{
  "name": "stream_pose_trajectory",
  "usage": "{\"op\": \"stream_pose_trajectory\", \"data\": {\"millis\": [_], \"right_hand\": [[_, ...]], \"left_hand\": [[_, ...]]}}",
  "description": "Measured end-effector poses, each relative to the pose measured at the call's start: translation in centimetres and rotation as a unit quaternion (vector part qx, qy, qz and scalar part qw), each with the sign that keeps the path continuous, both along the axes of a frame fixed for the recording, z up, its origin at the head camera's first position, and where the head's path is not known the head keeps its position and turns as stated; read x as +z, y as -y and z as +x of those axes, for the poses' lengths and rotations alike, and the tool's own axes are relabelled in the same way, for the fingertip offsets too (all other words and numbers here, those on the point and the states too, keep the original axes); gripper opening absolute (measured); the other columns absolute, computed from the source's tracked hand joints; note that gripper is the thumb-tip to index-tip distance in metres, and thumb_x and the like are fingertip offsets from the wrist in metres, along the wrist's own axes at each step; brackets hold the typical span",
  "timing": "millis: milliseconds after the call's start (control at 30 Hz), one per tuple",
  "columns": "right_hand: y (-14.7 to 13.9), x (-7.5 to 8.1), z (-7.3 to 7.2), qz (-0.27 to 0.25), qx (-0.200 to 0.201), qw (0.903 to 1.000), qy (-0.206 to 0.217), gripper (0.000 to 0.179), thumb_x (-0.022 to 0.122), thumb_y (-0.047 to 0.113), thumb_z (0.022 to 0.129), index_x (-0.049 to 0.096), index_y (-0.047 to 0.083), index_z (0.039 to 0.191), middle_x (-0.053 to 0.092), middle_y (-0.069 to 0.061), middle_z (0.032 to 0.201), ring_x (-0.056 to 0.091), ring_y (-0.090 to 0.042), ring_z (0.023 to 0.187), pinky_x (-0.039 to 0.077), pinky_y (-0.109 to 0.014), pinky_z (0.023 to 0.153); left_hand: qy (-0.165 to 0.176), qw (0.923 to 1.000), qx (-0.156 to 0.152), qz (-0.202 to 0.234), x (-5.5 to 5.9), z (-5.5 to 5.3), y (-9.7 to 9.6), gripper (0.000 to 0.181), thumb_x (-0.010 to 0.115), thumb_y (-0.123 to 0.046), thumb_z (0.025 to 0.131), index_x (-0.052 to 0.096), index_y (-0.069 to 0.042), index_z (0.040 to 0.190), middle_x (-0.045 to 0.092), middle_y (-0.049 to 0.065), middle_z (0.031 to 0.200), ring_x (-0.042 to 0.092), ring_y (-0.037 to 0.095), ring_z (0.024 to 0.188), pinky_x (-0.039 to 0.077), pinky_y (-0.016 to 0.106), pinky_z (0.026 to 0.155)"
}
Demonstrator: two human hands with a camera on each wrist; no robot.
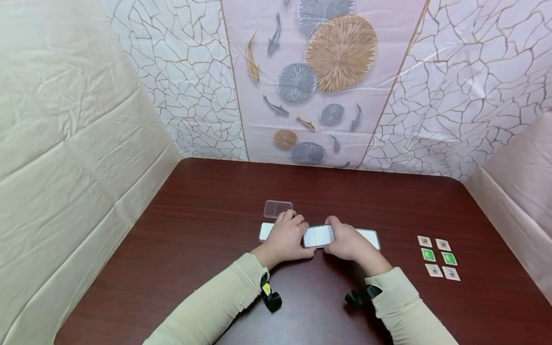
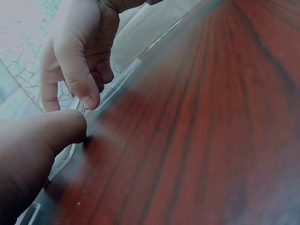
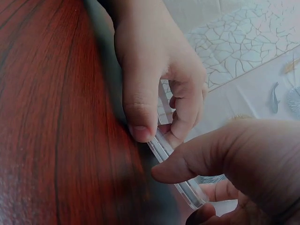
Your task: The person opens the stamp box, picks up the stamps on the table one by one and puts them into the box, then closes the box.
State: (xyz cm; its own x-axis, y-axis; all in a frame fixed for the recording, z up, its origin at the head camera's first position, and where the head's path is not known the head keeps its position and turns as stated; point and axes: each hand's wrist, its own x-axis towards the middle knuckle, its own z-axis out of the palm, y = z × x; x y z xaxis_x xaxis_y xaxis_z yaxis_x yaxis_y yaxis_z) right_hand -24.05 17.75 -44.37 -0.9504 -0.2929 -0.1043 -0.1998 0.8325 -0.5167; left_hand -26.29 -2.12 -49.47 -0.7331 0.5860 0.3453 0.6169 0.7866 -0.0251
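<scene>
A small flat clear plastic case [image 1: 318, 236] with a white inside is between my two hands in the head view. My left hand [image 1: 288, 239] pinches its left end, thumb on the near edge and fingers on the far side. My right hand [image 1: 346, 242] grips its right end between thumb and fingers. In the right wrist view the case [image 3: 164, 149] shows edge-on, with both thumbs on its near side. Similar white-filled cases lie on either side, one left [image 1: 265, 231] and one right [image 1: 369, 237], partly hidden by the hands.
A clear, see-through lid-like plate [image 1: 277, 209] lies beyond my left hand. At the right, several small square picture tiles [image 1: 449, 258] lie in two columns, the middle pair green. The dark red-brown table [image 1: 207, 201] meets patterned cloth at the back.
</scene>
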Motion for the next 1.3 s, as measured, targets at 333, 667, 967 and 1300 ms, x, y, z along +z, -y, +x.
{"op": "stream_pose_trajectory", "data": {"millis": [333, 667, 967, 1300], "right_hand": [[0.3, 0.2, 0.2, -0.005, -0.007, 0.9998, 0.016, 0.059, 0.075, 0.005, 0.073, 0.048, 0.0, 0.125, 0.063, -0.011, 0.09, 0.058, -0.023, 0.076, 0.048, -0.038, 0.07], [0.3, -0.3, 0.1, 0.01, 0.0, 0.9998, 0.016, 0.059, 0.075, 0.004, 0.073, 0.05, -0.004, 0.125, 0.065, -0.011, 0.091, 0.059, -0.022, 0.077, 0.049, -0.038, 0.07], [0.3, 0.6, 0.1, 0.008, -0.004, 0.9999, 0.008, 0.059, 0.077, 0.005, 0.073, 0.051, 0.001, 0.126, 0.063, -0.013, 0.093, 0.058, -0.025, 0.081, 0.049, -0.04, 0.071], [0.5, 0.5, 0.2, 0.008, -0.001, 0.9999, -0.008, 0.059, 0.075, 0.003, 0.072, 0.05, 0.0, 0.125, 0.063, -0.011, 0.087, 0.057, -0.022, 0.074, 0.048, -0.037, 0.068]], "left_hand": [[0.008, 1.0, 0.001, 0.0, 0.2, 0.3, 0.0, 0.053, 0.067, -0.062, 0.076, 0.072, -0.016, 0.103, 0.063, -0.002, 0.105, 0.048, 0.021, 0.105, 0.04, 0.041, 0.098], [0.007, 0.9999, -0.007, 0.007, 0.2, 0.3, -0.2, 0.048, 0.068, -0.06, 0.075, 0.07, -0.017, 0.097, 0.062, -0.003, 0.1, 0.048, 0.02, 0.102, 0.041, 0.04, 0.094], [-0.012, 0.9999, 0.005, 0.004, -0.2, 0.1, -0.1, 0.054, 0.068, -0.066, 0.075, 0.071, -0.018, 0.1, 0.063, -0.003, 0.101, 0.049, 0.021, 0.105, 0.041, 0.04, 0.096], [-0.02, 0.9996, -0.007, 0.02, -0.1, 0.4, -0.1, 0.053, 0.07, -0.062, 0.074, 0.072, -0.014, 0.098, 0.063, -0.002, 0.097, 0.048, 0.02, 0.098, 0.043, 0.038, 0.09]]}}
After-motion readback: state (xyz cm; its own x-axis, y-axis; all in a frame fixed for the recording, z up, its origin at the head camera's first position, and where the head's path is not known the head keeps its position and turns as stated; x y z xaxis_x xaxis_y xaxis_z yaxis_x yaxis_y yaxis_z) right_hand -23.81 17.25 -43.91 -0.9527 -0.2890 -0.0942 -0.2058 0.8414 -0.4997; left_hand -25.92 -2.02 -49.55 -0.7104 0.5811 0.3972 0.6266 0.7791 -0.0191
